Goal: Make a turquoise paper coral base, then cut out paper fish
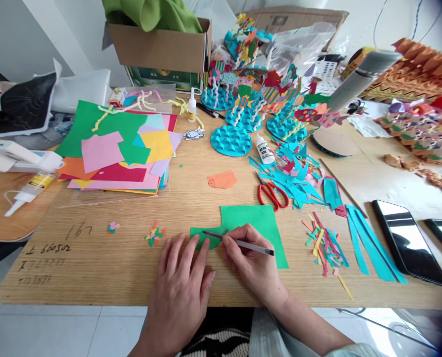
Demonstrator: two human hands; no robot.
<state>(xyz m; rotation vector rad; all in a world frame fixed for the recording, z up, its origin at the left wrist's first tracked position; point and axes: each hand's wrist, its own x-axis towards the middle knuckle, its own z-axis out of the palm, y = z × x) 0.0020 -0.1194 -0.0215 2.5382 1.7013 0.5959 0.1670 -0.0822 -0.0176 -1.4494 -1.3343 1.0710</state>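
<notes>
Pressing on a green paper sheet [256,233] that lies flat on the wooden table [94,277], the person's left hand [178,292] stays open and is not clenched, with its fingers [195,248] spread on the sheet's left part. The right hand [248,263] is grasping a slim grey pencil [243,244] in the way of writing, and the pencil tip comes over the paper close to the left fingers, though I cannot tell if it really touches. The sheet lies near the table's front edge, partly under both hands. This paper seems light, thin and rather soft, so it can slide or crease easily; it is best held flat by its edge, away from the pencil tip. The pencil also looks light and is best taken near its tip. Just beyond the sheet are red-handled scissors [272,195], teal paper scraps [291,183] and an orange paper fish [222,179]. Small coloured paper bits [154,234] lie left of the left hand, and mixed paper strips [325,245] lie to the right.
</notes>
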